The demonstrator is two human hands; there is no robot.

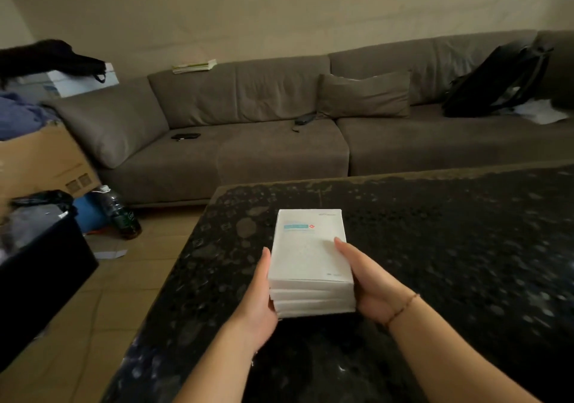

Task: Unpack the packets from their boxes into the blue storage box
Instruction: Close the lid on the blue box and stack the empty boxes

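Note:
A stack of white boxes [310, 256], three high with a blue label on the top one, sits over the near part of the dark speckled table [435, 247]. My left hand [259, 300] grips the stack's left side, fingers underneath and thumb along the edge. My right hand [369, 281] grips its right side, with the thumb on the top box. No blue storage box is clearly in view; something blue [90, 213] shows low on the floor at the left, partly hidden.
A grey corner sofa [279, 141] runs behind the table, with a cushion [363, 96], a black backpack [497, 82] and small dark items on it. At left are a cardboard box [40, 160], a black bin [40, 266] and a green bottle [122, 216] on the tiled floor.

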